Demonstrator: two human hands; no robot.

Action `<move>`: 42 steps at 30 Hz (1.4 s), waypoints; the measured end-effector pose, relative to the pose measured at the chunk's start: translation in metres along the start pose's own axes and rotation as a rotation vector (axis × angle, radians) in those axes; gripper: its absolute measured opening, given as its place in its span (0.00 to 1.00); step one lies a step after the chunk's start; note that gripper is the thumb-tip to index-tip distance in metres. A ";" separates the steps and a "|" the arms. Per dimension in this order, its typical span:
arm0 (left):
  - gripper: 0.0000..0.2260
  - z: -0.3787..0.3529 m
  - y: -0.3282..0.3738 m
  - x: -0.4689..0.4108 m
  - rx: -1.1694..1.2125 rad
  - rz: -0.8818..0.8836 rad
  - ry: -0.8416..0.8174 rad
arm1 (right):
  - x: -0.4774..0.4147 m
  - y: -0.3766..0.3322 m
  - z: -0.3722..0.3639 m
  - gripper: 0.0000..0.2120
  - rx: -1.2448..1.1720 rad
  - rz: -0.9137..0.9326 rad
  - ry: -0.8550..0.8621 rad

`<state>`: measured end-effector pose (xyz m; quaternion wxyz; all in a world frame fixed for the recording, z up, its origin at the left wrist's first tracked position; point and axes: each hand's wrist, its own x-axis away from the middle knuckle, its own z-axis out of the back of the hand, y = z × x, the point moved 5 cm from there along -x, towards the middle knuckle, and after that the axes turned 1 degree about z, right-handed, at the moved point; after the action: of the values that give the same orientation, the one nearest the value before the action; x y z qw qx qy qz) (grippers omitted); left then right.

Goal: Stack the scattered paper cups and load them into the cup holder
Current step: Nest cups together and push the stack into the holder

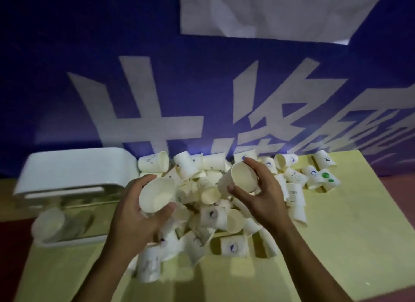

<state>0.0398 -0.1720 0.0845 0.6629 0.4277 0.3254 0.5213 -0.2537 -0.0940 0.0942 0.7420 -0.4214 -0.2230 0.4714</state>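
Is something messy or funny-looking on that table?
Yes. The paper cups lie in a jumbled heap on the table, tipped on their sides every which way, not stacked. The left hand grips one cup, the right hand another.

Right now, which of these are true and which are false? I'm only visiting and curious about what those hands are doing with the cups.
1. The left hand and the right hand each hold a paper cup. True: the left cup and the right cup.
2. The two held cups are nested together. False: they are apart, one in each hand.
3. A pile of cups lies heaped on the table. True.
4. The cup holder stands to the right of the pile. False: the cup holder stands to its left.
5. A cup with green dots lies at the far right of the pile. True.
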 end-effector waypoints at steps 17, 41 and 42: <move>0.27 0.277 -0.177 0.068 0.037 0.063 0.191 | 0.126 -0.162 -0.287 0.30 -0.202 -0.036 -0.196; 0.36 0.217 -0.253 -0.007 -0.226 0.218 0.001 | 0.117 -0.151 -0.312 0.31 -0.186 -0.089 -0.139; 0.37 0.216 -0.253 -0.007 -0.240 0.217 -0.003 | 0.116 -0.152 -0.315 0.32 -0.183 -0.079 -0.136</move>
<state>0.3320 -0.2505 -0.0540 0.6496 0.3790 0.2115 0.6242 0.1062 -0.1527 0.0415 0.7015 -0.4452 -0.3317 0.4469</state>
